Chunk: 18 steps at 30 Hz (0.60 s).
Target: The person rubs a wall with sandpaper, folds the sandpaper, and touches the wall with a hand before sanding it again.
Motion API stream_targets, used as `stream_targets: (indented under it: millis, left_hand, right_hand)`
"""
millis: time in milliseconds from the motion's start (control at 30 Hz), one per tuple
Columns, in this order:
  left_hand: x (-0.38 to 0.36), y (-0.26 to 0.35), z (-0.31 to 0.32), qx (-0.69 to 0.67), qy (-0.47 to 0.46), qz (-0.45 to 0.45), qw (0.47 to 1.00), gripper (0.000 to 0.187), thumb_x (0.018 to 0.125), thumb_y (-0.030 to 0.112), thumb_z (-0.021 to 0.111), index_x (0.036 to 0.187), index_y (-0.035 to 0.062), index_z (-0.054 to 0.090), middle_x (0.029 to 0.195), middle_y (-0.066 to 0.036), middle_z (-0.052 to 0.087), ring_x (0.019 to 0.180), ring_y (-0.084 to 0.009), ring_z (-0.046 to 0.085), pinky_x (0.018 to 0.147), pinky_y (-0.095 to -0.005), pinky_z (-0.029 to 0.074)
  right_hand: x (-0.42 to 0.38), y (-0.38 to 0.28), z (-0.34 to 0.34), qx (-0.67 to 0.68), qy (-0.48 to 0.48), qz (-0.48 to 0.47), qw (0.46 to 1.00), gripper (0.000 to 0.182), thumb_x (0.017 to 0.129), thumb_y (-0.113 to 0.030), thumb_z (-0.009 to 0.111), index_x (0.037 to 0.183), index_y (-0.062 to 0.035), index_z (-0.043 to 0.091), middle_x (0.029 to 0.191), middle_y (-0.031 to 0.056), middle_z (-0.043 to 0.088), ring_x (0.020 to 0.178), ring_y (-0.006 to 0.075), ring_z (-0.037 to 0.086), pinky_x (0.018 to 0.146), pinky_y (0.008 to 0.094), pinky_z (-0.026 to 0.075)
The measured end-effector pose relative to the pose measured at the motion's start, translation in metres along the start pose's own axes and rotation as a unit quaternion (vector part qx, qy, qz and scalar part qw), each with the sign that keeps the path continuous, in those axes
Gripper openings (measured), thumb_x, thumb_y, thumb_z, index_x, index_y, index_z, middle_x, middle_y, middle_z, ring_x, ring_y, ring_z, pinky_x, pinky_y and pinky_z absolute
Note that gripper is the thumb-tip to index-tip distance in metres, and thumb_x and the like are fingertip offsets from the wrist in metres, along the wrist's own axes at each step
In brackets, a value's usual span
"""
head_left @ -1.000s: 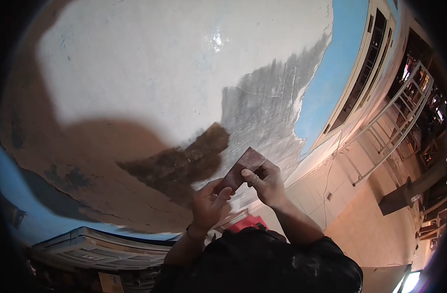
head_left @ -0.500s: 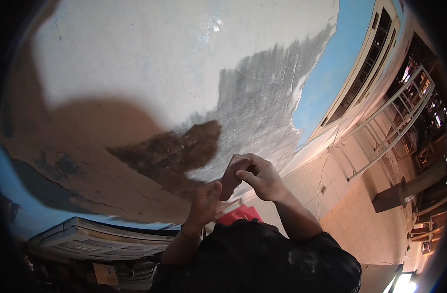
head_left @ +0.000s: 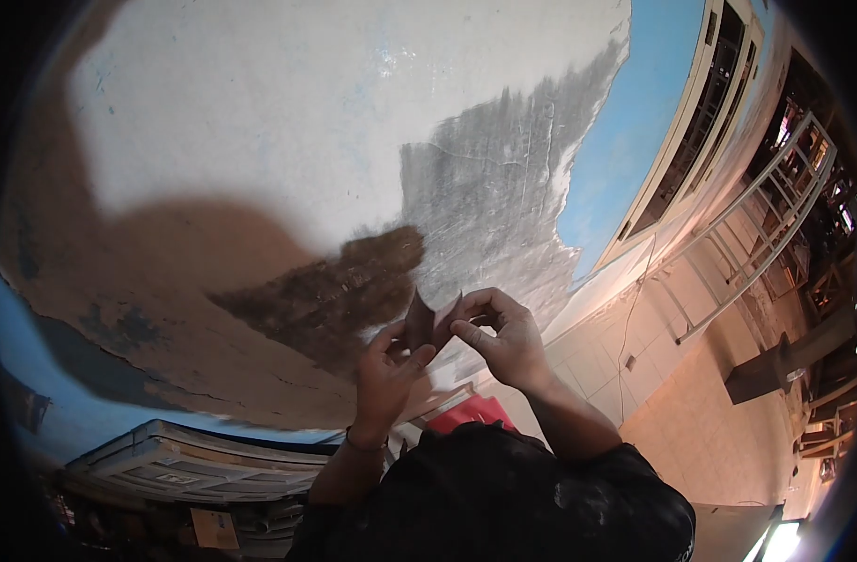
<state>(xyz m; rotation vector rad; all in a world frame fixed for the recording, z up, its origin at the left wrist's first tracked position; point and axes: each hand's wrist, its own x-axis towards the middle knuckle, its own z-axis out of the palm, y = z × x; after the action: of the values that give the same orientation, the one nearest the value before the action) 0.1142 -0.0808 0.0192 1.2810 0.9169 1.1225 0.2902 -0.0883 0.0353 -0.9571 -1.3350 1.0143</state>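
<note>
Between my two hands is a small brown piece of sandpaper (head_left: 421,321), folded so that its two halves stand apart in a V. My left hand (head_left: 384,379) grips the left half, thumb in front. On the other side, my right hand (head_left: 513,345) pinches the right half between thumb and fingers. Behind the hands rises a wall (head_left: 251,112) with whitish paint. A bare grey patch (head_left: 485,183) with a ragged edge runs down it, partly darkened by my shadow.
A red object (head_left: 471,412) lies low, close to my body. Right of the patch are blue paint and a window (head_left: 695,122). A metal ladder-like frame (head_left: 761,234) stands farther right over the tiled floor (head_left: 700,412). Stacked panels (head_left: 176,468) sit at lower left.
The sandpaper was a flat, closed piece; now its halves are spread apart. My left hand has moved up and its fingers now show around the left half. The view has shifted slightly.
</note>
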Motion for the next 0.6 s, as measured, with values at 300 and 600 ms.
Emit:
stream_targets:
  millis: [300,600]
  left_hand:
    - [0.002,-0.004,-0.005,-0.063,0.034,0.037,0.997,0.039,0.076,0.008,0.071,0.105,-0.0013,0.046,0.098,-0.009,0.057,0.089,-0.0145,0.057,0.075,-0.0258,0.048]
    - [0.001,-0.01,0.007,0.005,0.096,0.159,0.983,0.039,0.079,0.001,0.065,0.111,-0.0044,0.044,0.099,-0.012,0.057,0.093,-0.0167,0.057,0.08,-0.0267,0.047]
  right_hand:
    - [0.008,0.007,-0.003,0.19,-0.076,0.073,0.976,0.017,0.085,-0.01,0.061,0.094,0.001,0.052,0.089,0.0046,0.058,0.081,0.0093,0.055,0.073,0.0243,0.045]
    - [0.014,0.011,0.009,0.117,0.032,0.084,0.989,0.021,0.083,-0.012,0.063,0.094,-0.0016,0.049,0.088,0.0053,0.057,0.082,0.0104,0.054,0.073,0.0243,0.044]
